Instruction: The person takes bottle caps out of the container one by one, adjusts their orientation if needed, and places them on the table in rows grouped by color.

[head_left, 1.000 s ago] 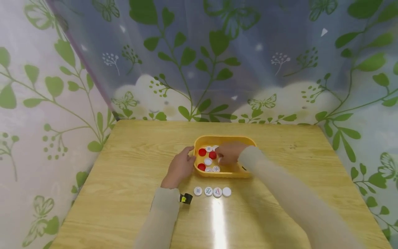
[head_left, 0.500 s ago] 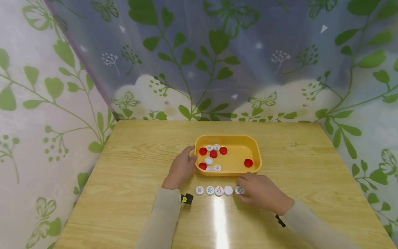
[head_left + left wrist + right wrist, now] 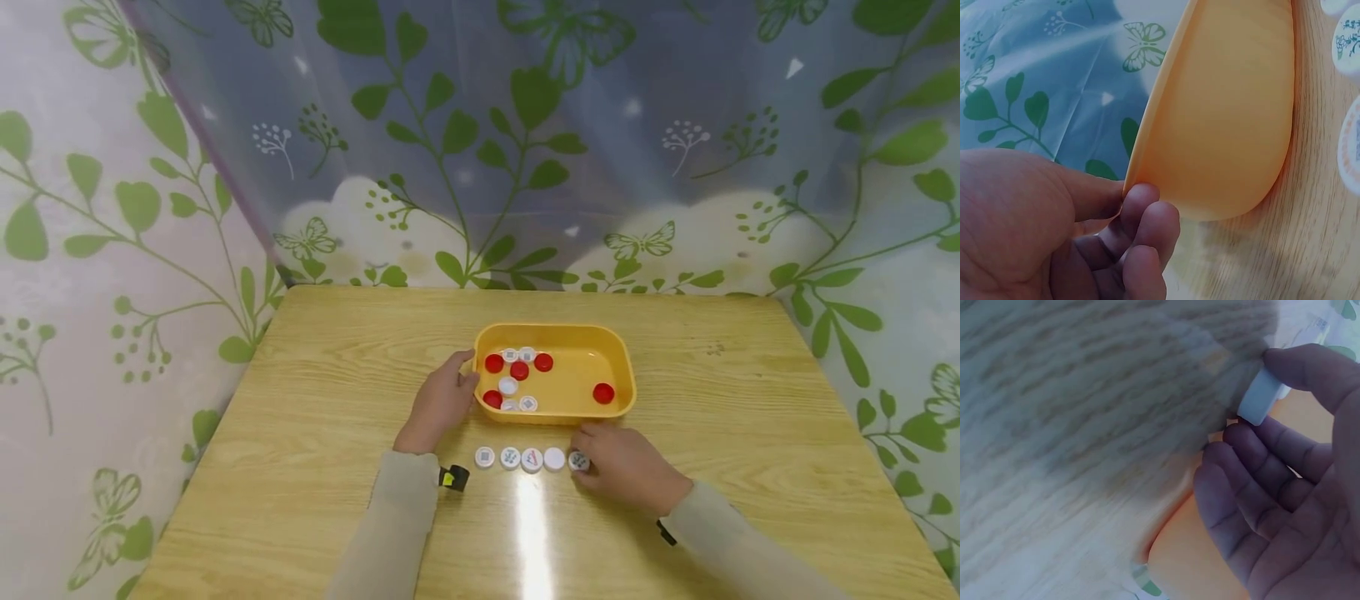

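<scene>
My left hand (image 3: 438, 402) holds the left end of a yellow plastic tray (image 3: 566, 387). In the left wrist view, the thumb and fingers pinch the wall of the tray (image 3: 1229, 125). My right hand (image 3: 626, 467), in front of the tray's right part, pinches a white bottle cap (image 3: 579, 461) with a dark green print on top. That cap stands at the right end of a row of white caps on the table. In the right wrist view, the thumb and fingertips hold the white cap (image 3: 1261, 395) by its side.
The row includes a plain white cap (image 3: 554, 459), a cap with a red print (image 3: 532, 460) and a cap with a grey square (image 3: 484, 457). Red caps (image 3: 603, 393) and white caps (image 3: 528, 404) lie in the tray. Patterned cloth (image 3: 480, 150) surrounds the wooden table (image 3: 360, 350).
My right hand has come out of the tray to the right end of the row, bringing a white bottle cap with it. The left hand has stayed on the tray.
</scene>
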The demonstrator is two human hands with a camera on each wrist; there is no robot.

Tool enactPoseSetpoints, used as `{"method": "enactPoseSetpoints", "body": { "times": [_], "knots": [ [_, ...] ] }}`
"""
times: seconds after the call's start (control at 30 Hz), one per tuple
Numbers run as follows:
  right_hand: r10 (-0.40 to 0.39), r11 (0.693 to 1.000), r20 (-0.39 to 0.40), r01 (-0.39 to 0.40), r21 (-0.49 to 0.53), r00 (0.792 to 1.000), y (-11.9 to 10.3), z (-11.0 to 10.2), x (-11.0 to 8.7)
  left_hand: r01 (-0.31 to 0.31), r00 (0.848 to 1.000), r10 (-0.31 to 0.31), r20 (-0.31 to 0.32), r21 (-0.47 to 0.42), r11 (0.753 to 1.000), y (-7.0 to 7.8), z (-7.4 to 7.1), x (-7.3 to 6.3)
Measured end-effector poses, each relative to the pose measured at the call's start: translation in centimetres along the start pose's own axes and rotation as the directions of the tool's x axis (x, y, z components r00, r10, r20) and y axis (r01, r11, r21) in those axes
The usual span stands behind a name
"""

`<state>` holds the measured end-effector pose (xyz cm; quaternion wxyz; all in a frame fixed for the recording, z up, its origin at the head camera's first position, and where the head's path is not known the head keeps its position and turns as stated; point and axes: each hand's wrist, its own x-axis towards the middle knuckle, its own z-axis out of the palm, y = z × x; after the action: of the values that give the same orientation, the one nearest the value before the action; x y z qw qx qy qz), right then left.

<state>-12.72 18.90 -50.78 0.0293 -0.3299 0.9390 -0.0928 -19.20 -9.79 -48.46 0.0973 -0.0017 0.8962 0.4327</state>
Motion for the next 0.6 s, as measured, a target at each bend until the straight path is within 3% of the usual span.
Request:
{"method": "enactPoseSetpoints", "body": {
  "times": [0.4, 0.6],
  "knots": [
    [-0.001, 1.0, 0.013, 0.001, -0.021, 1.0, -0.08, -0.18, 0.25, -0.008, 1.0, 0.008, 0.011, 0.009, 1.0, -0.04, -0.16, 0.06],
    [-0.001, 0.999, 0.019, 0.002, -0.045, 1.0, -0.53, -0.59, 0.02, 0.017, 1.0, -0.017, 0.007, 0.012, 1.0, -0.02, 0.03, 0.01]
  ]
}}
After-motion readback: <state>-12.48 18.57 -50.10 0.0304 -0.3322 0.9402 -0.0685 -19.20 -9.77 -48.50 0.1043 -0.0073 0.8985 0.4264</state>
